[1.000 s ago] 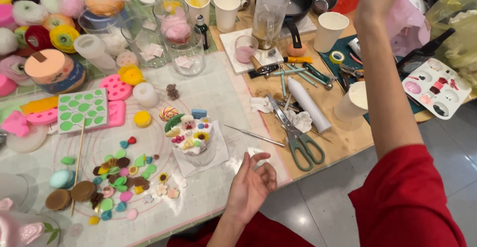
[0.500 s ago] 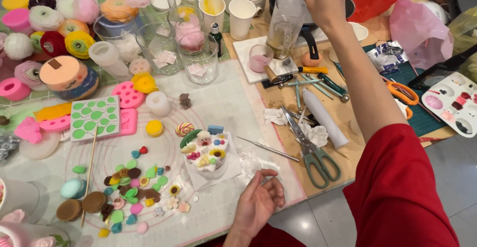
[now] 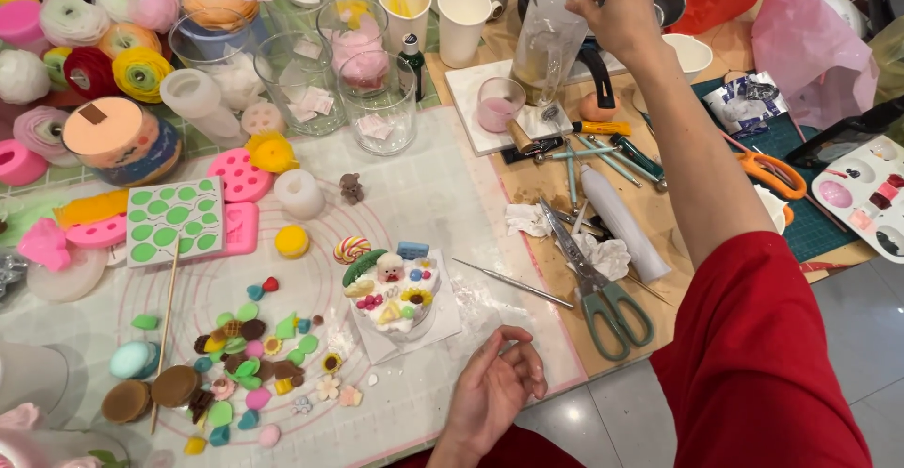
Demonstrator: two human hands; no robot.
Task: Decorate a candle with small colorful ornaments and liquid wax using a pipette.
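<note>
The right hand (image 3: 617, 2), far right, pinches closed at the rim of a clear jug (image 3: 551, 40) standing on a white tile (image 3: 490, 87) beside a pink cup (image 3: 499, 103). The left hand (image 3: 494, 388) rests near, palm up, fingers loosely curled and holding nothing, just right of a decorated white cake (image 3: 395, 294); scissors (image 3: 593, 280) lie further right

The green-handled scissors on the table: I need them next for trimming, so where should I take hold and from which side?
Judging by their pose, take the green-handled scissors by the two finger loops, which lie at the table's near edge with the blades pointing away. Come from the near side; the idle left hand, resting open beside the decorated white piece, is closest.
</note>
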